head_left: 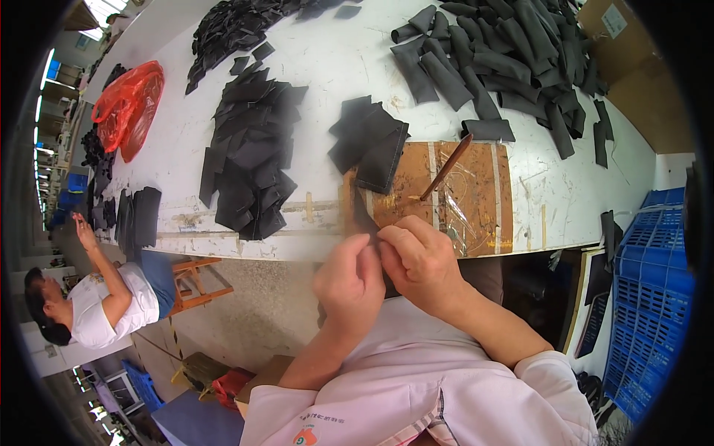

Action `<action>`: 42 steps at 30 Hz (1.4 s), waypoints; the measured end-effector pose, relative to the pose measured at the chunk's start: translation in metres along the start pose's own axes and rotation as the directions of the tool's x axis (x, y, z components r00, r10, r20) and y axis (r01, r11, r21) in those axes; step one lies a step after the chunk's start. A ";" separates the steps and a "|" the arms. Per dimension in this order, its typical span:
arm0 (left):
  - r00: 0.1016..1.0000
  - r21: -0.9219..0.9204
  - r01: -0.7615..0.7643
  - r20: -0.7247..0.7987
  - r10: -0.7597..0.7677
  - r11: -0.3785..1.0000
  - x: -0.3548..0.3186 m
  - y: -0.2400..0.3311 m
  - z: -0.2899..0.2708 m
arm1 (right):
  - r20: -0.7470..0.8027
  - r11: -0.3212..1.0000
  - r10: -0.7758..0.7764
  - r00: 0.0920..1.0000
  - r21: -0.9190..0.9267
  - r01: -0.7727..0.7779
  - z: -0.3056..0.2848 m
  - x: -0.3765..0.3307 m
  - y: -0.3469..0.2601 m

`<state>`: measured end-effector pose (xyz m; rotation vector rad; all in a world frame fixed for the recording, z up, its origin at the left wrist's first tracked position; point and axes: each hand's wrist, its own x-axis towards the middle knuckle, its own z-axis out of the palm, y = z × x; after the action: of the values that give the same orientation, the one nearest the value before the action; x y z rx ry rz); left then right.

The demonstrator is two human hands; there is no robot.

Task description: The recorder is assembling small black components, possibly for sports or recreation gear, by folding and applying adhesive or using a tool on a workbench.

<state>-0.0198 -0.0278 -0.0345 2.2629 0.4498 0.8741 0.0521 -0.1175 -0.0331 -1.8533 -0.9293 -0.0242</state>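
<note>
At the table's near edge my left hand [348, 279] and my right hand [420, 256] are close together, fingers closed in a pinch. Between them is a small dark fabric piece [364, 214], partly hidden by the fingers and blurred at its far end. Just beyond lies a brown board [487, 178] crossed by strips of clear tape. A pointed wooden stick [448, 165] stands tilted on it. Several flat black fabric pieces with stitched edges [379, 149] overlap the board's far left corner. A black fabric tube [488, 130] lies along its far edge.
A heap of black tubes [513, 52] covers the far right, beside a cardboard box [632, 70]. Flat black pieces [253, 149] are piled on the left. A red plastic bag [130, 108] sits further left. Blue crates [647, 290] stand at right. Another person [111, 301] sits at left.
</note>
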 end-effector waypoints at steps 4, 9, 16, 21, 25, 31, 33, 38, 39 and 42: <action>0.901 -0.378 0.421 0.069 -0.428 0.825 0.006 0.001 -0.006 | -0.017 0.995 0.058 0.998 -0.084 -0.059 0.009 0.000 0.003; 0.614 -0.761 0.630 0.611 -0.500 -0.155 0.019 -0.011 -0.025 | 0.108 0.879 0.307 0.946 0.350 -0.325 0.001 0.003 0.003; 0.763 -0.636 0.606 0.293 -0.576 0.479 0.015 -0.019 0.007 | 0.674 -0.268 0.400 0.621 0.734 -0.624 0.012 -0.006 0.016; 0.927 -0.464 0.347 0.039 -0.372 0.815 0.004 -0.020 0.014 | 0.572 -0.001 0.442 0.691 0.771 -0.637 0.011 -0.004 0.017; 0.652 -0.649 0.743 0.646 -0.398 0.164 0.014 -0.019 -0.015 | 0.550 -0.005 0.435 0.713 0.793 -0.609 0.002 -0.010 0.021; 0.559 -0.539 0.816 0.828 0.044 -0.209 0.012 -0.013 -0.038 | 0.541 0.020 0.223 0.811 0.829 -0.559 -0.015 -0.010 -0.004; 0.618 -0.591 0.777 0.782 0.081 -0.219 0.008 -0.008 -0.039 | 0.535 0.090 0.196 0.822 0.825 -0.558 -0.021 -0.009 -0.017; 0.765 -0.657 0.615 0.630 0.131 -0.435 -0.009 -0.001 -0.042 | 0.580 0.237 0.165 0.798 0.762 -0.603 -0.021 -0.002 -0.033; 0.770 -0.607 0.624 0.587 0.251 -0.493 -0.012 -0.006 -0.040 | 0.554 0.364 0.160 0.817 0.736 -0.570 -0.025 0.000 -0.035; 0.648 -0.660 0.688 0.746 -0.154 -0.304 0.013 0.013 -0.042 | 0.402 0.156 0.218 0.889 0.885 -0.438 -0.024 0.003 -0.012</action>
<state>-0.0387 -0.0114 0.0034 0.4981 0.2454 0.0491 0.0555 -0.1323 -0.0108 -0.7531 -0.3744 0.8685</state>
